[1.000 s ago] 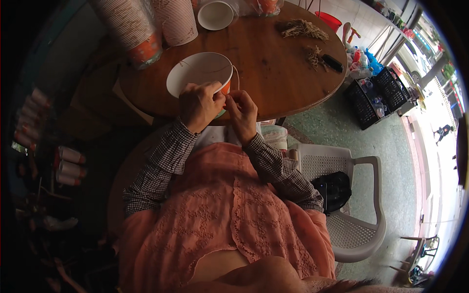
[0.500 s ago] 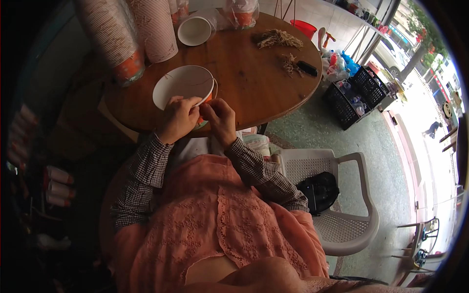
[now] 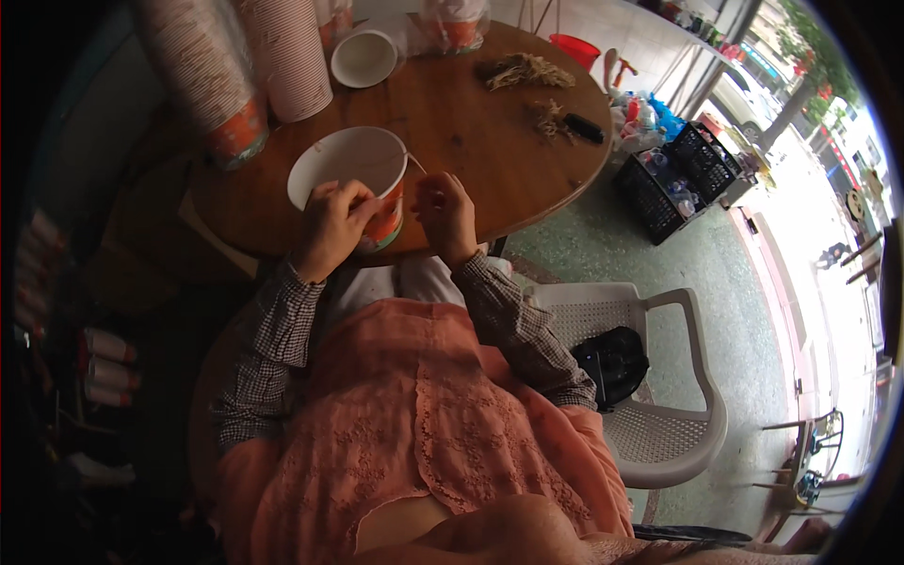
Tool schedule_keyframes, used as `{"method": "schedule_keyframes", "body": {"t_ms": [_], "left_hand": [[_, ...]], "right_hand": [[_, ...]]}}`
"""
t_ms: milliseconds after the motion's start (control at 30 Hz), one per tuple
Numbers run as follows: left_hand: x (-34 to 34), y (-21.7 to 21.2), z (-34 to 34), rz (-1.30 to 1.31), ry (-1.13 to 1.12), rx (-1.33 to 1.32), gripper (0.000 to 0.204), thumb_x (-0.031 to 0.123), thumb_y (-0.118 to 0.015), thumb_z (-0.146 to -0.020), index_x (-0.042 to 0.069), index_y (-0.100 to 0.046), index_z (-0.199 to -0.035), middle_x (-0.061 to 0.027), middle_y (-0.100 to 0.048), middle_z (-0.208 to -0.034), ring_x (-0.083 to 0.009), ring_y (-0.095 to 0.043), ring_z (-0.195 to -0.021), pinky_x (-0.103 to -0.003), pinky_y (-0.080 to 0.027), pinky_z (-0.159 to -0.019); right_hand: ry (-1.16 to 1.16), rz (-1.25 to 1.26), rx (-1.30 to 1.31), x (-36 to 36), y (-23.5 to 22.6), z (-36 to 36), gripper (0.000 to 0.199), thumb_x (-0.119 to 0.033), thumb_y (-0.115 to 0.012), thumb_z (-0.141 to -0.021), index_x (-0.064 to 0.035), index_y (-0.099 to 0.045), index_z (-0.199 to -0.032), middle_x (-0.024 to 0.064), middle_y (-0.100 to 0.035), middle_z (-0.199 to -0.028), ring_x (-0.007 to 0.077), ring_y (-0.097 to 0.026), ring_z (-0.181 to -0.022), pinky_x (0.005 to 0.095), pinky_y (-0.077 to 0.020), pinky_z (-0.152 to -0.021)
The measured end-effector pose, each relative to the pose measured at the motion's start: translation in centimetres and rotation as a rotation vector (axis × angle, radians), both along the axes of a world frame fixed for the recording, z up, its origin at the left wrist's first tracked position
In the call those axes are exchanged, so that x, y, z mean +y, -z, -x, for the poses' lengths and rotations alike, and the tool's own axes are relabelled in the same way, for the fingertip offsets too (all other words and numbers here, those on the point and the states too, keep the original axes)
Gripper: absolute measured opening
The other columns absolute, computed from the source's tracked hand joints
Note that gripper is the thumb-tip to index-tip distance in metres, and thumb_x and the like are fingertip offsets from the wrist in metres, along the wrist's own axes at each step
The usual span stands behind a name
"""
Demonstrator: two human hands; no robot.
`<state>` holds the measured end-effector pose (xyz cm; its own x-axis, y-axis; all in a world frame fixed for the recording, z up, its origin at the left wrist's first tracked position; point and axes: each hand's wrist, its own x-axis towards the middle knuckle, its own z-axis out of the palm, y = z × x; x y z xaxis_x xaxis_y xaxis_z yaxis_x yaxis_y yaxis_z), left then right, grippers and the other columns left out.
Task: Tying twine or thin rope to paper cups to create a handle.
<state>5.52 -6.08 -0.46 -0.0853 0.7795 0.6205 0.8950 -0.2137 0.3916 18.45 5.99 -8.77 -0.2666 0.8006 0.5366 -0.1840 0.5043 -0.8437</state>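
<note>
With the left hand (image 3: pixel 330 229) gripping the white-and-orange paper bucket's (image 3: pixel 350 179) rim and the right hand's (image 3: pixel 447 215) fingers pinched on its thin wire handle (image 3: pixel 411 162), the bucket, near the round wooden bench's (image 3: pixel 490 141) edge, could tip off.

stacked paper cups (image 3: pixel 240 80) | table's far left | tall columns | white, orange bands

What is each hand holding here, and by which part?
Left hand grips the white-and-orange paper bucket at its near rim. Right hand pinches something thin beside it; cannot tell what.

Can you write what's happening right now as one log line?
left hand: holds white-and-orange paper bucket | right hand: pinches thin handle string | place: round wooden table
</note>
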Motion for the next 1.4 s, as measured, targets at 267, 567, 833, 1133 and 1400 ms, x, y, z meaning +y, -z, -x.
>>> {"method": "schedule_keyframes", "body": {"t_ms": [267, 567, 833, 1133, 1400], "left_hand": [[0.7, 0.1, 2.1, 0.135, 0.042, -0.385, 0.015, 0.013, -0.062, -0.085, -0.002, -0.059, -0.086, -0.0097, -0.064, -0.071, -0.0140, -0.064, -0.067, -0.027, -0.048, -0.060], [2.1, 0.6, 2.3, -0.261, 0.105, -0.276, 0.013, 0.003, -0.062, -0.085, 0.002, -0.059, -0.097, -0.0071, -0.062, -0.086, -0.0135, -0.061, -0.076, -0.027, -0.048, -0.071], [1.0, 0.8, 0.0, -0.194, 0.059, -0.355, 0.028, 0.002, -0.056, -0.087, 0.004, -0.053, -0.115, -0.0185, -0.065, -0.091, -0.0275, -0.067, -0.083, -0.034, -0.051, -0.068], [1.2, 0.3, 0.4, -0.117, 0.067, -0.458, 0.016, 0.008, -0.063, -0.084, 0.001, -0.061, -0.099, -0.0136, -0.068, -0.085, -0.0211, -0.068, -0.075, -0.030, -0.051, -0.066], [1.6, 0.8, 1.9, -0.059, 0.089, -0.594, 0.015, 0.012, -0.063, -0.086, -0.002, -0.063, -0.091, -0.0102, -0.068, -0.079, -0.0150, -0.066, -0.071, -0.027, -0.050, -0.064]], "right_hand": [[-0.146, -0.312, -0.012, 0.4, -7.5, 0.8, 0.009, -0.006, -0.061, -0.086, -0.0008, -0.063, -0.094, 0.0067, -0.063, -0.083, 0.0087, -0.060, -0.068, 0.0241, -0.0481, -0.056], [-0.537, -0.171, -0.373, 1.0, -8.3, 1.3, 0.015, -0.009, -0.067, -0.082, 0.0013, -0.066, -0.092, 0.0041, -0.064, -0.081, 0.0085, -0.059, -0.076, 0.0249, -0.0488, -0.068], [-0.578, 0.020, -0.033, 0.3, -7.0, 1.5, 0.011, -0.004, -0.059, -0.084, 0.0010, -0.061, -0.094, 0.0024, -0.064, -0.083, 0.0079, -0.060, -0.075, 0.0232, -0.0503, -0.066], [-0.535, 0.219, 0.095, -0.2, -7.6, 1.1, 0.009, -0.005, -0.057, -0.087, -0.0004, -0.062, -0.093, 0.0025, -0.064, -0.081, 0.0089, -0.060, -0.071, 0.0233, -0.0513, -0.063], [-0.473, 0.121, 0.060, 0.6, -7.9, 0.9, 0.010, -0.004, -0.060, -0.085, 0.0011, -0.062, -0.094, 0.0042, -0.065, -0.083, 0.0098, -0.062, -0.072, 0.0237, -0.0522, -0.064]]}}
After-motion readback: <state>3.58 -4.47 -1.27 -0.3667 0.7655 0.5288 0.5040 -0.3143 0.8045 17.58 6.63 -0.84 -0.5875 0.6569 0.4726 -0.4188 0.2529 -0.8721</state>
